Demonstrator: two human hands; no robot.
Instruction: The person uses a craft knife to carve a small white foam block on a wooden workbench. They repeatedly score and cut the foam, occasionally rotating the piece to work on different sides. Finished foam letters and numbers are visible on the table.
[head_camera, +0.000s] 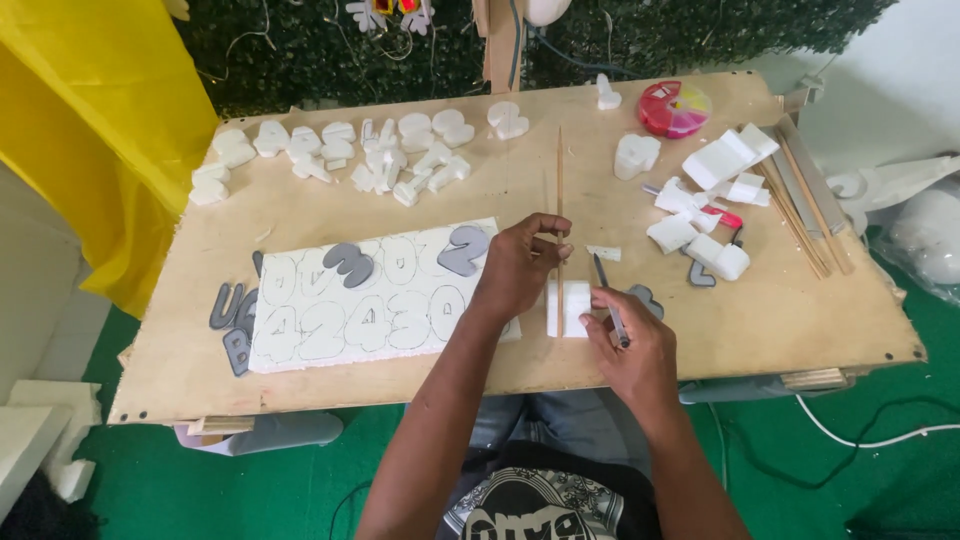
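**Clerk:** Grip entries first. Left hand (522, 268): fingers curling together, pinching a thin wooden stick (559, 190) that is lying on the bench and running away toward the far edge. Right hand (632, 345): fingers closing around a dark pen (610, 312), its tip pointing far-left toward a small white foam block (568, 307).

**Checker:** Where is the block sitting?

**Clerk:** On the plywood bench (340, 385), near the front edge, lying between the two hands and touching the near end of the stick.

**Checker:** Items to the left?

**Clerk:** One white foam sheet (360, 300), lying flat, carrying outlined digits; two grey digit cut-outs (348, 263) resting on it; more grey letters (232, 318) sitting at its left end.

**Checker:** Far side?

**Clerk:** White foam cut-out shapes (340, 152) lying in a row along the far left. Round pink compartment box (674, 108) standing far right, with white foam offcuts (715, 190) scattered near it and wooden strips (805, 200) lying along the right edge.
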